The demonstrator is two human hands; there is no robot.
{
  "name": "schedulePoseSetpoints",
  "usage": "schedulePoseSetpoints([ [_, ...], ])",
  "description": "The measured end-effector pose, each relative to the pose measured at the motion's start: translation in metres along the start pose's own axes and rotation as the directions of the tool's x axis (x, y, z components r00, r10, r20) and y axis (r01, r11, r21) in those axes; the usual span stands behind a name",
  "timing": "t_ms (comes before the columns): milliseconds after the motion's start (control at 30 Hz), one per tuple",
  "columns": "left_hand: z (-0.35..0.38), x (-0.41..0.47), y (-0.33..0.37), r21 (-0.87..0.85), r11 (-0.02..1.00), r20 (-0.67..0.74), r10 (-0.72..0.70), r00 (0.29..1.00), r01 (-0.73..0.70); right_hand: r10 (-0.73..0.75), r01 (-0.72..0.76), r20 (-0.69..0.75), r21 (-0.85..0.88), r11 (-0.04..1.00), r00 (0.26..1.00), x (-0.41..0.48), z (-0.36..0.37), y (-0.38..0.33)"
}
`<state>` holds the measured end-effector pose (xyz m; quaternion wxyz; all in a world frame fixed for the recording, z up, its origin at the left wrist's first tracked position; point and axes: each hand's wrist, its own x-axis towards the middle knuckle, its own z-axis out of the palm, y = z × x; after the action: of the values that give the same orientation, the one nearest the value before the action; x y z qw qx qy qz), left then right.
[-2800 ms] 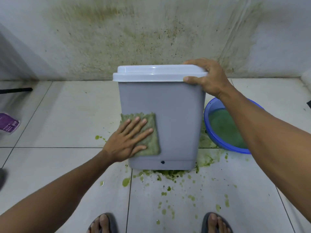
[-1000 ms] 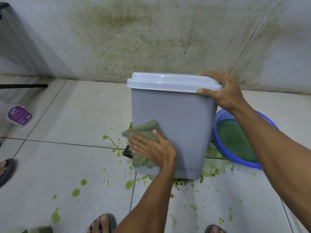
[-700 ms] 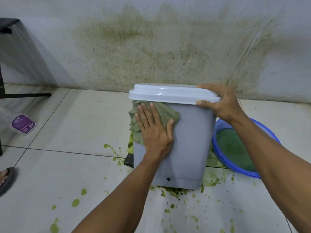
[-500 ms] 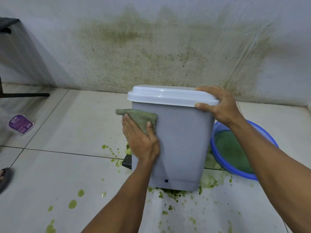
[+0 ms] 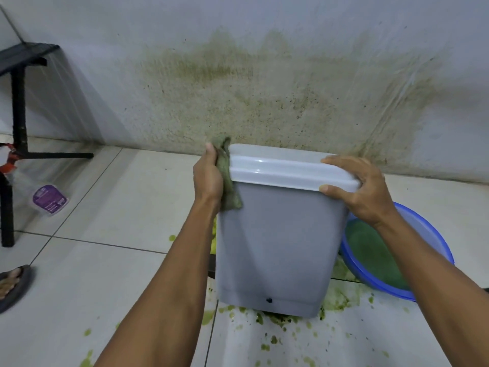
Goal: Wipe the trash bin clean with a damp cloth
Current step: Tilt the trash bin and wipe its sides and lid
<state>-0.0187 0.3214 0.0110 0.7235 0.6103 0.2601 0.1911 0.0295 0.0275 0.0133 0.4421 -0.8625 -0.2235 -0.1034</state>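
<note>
Trash bin (image 5: 277,247), grey plastic: R hand (image 5: 362,192) grips white lid (image 5: 277,170); L hand (image 5: 206,178) flat, presses green cloth (image 5: 227,192) vs lid edge.

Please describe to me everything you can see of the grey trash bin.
The trash bin is a grey plastic-looking box, narrower toward the base, with a closed white lid and a small dark dot low on its front. Its front looks clean. It stands on the tiled floor before a stained wall, green spill round its base, a blue basin at its right. The left hand presses a green cloth on its left side; the right hand grips the lid's right corner.
</note>
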Motion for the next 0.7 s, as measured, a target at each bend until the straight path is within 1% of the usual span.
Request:
schedulePoseSetpoints([
  [33, -0.003, 0.002, 0.000, 0.160, 0.982, 0.041, 0.100, 0.994, -0.105, -0.006, 0.006, -0.003, 0.006, 1.000, 1.000, -0.002, 0.000, -0.001],
  [67, -0.008, 0.002, 0.002, 0.323, 0.923, 0.111, 0.181, 0.977, -0.208, -0.010, 0.010, -0.006, 0.015, 1.000, 1.000, -0.003, 0.000, -0.002],
  [100, -0.011, 0.001, 0.005, 0.467, 0.829, 0.201, 0.239, 0.950, -0.308, -0.012, 0.013, -0.010, 0.024, 1.000, 1.000, -0.005, 0.000, -0.003],
  [133, -0.012, -0.002, 0.012, 0.589, 0.695, 0.302, 0.285, 0.910, -0.414, -0.013, 0.013, -0.012, 0.030, 0.999, 1.000, -0.006, 0.000, -0.005],
  [167, -0.006, -0.007, 0.021, 0.663, 0.519, 0.438, 0.315, 0.842, -0.539, -0.014, 0.014, -0.015, 0.035, 0.999, 1.000, -0.008, 0.000, -0.006],
  [200, 0.006, -0.012, 0.030, 0.679, 0.340, 0.582, 0.291, 0.759, -0.651, -0.016, 0.017, -0.016, 0.040, 0.999, 1.000, -0.009, 0.000, -0.008],
  [233, 0.022, -0.019, 0.039, 0.657, 0.196, 0.689, 0.233, 0.686, -0.728, -0.018, 0.018, -0.015, 0.044, 0.999, 1.000, -0.011, 0.000, -0.010],
  [267, 0.038, -0.024, 0.045, 0.635, 0.118, 0.748, 0.155, 0.646, -0.764, -0.020, 0.021, -0.014, 0.046, 0.999, 1.000, -0.013, -0.001, -0.011],
  [300, 0.051, -0.027, 0.048, 0.620, 0.082, 0.775, 0.088, 0.625, -0.780, -0.026, 0.026, -0.014, 0.044, 0.999, 1.000, -0.016, -0.003, -0.013],
  [367, 0.063, -0.033, 0.050, 0.565, 0.072, 0.823, 0.018, 0.568, -0.822, -0.048, 0.048, -0.012, 0.031, 0.998, 0.999, -0.023, -0.006, -0.014],
  [433, 0.052, -0.035, 0.048, 0.501, 0.060, 0.865, -0.011, 0.501, -0.863, -0.074, 0.074, 0.000, 0.023, 0.997, 0.997, -0.031, -0.009, -0.015],
  [467, 0.040, -0.035, 0.048, 0.476, 0.042, 0.879, -0.001, 0.476, -0.879, -0.085, 0.085, 0.002, 0.021, 0.996, 0.996, -0.034, -0.010, -0.015],
  [500, 0.026, -0.034, 0.048, 0.466, 0.033, 0.884, 0.018, 0.467, -0.884, -0.094, 0.094, 0.001, 0.020, 0.995, 0.996, -0.037, -0.011, -0.016],
  [533, 0.011, -0.031, 0.050, 0.475, 0.031, 0.878, 0.041, 0.476, -0.879, -0.097, 0.097, 0.001, 0.022, 0.995, 0.995, -0.039, -0.011, -0.017],
  [567, -0.004, -0.027, 0.052, 0.504, 0.045, 0.861, 0.045, 0.506, -0.862, -0.095, 0.094, 0.002, 0.027, 0.995, 0.996, -0.040, -0.012, -0.018],
  [600, -0.020, -0.023, 0.054, 0.541, 0.077, 0.838, 0.040, 0.545, -0.837, -0.088, 0.088, 0.004, 0.032, 0.996, 0.996, -0.041, -0.012, -0.020],
  [667, -0.048, -0.015, 0.060, 0.613, 0.175, 0.780, 0.021, 0.625, -0.770, -0.077, 0.077, -0.001, 0.037, 0.996, 0.997, -0.042, -0.012, -0.022],
  [700, -0.057, -0.013, 0.062, 0.633, 0.221, 0.758, 0.018, 0.652, -0.742, -0.073, 0.073, -0.006, 0.035, 0.997, 0.997, -0.042, -0.012, -0.023],
])
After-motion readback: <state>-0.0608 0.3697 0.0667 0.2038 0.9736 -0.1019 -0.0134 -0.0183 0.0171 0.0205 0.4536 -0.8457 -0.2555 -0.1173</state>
